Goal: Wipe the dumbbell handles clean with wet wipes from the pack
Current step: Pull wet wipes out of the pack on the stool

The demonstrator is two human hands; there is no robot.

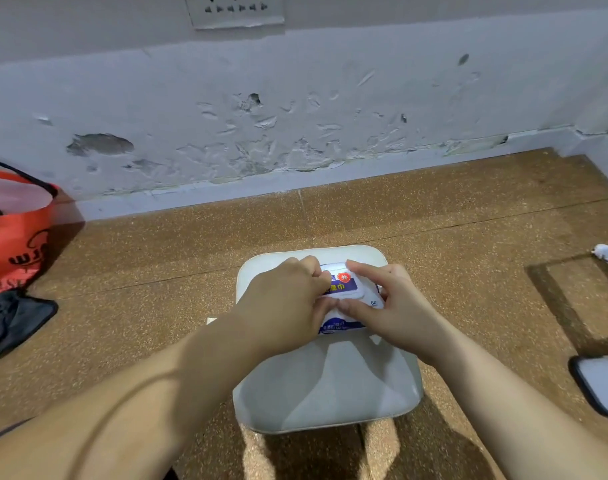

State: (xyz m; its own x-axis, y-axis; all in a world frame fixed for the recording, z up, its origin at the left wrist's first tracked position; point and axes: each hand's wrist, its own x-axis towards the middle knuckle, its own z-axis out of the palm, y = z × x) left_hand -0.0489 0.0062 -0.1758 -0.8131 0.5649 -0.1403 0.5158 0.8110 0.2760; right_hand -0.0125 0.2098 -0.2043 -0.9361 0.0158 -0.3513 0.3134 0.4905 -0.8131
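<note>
**Lid on the wipe pack comes first, wiping after**

Judging from the grip, the step in hand is opening the wet wipe pack (347,308) to draw out 1 wipe. The pack lies on the pale stool seat (330,386), close to the seat's far edge and about midway between its 2 far corners.

The left hand (285,306) grips the pack's left end with curled fingers. The right hand (396,306) holds the right end, with the index finger along the far side of the lid (344,287) and the thumb at its near side, a narrow pinch.

To do this well, 1 hand should pin the soft pack flat against the seat while the other lifts the lid from its free edge. Otherwise the whole pack is likely to rise with the lid. Pulling a wipe slowly should keep a 2nd from trailing out.

The pack is white with blue panels, a red badge and a printed 60. Its lid is a rounded white plastic flap, and whether it has begun to lift I cannot tell. No dumbbell is in view.
</note>
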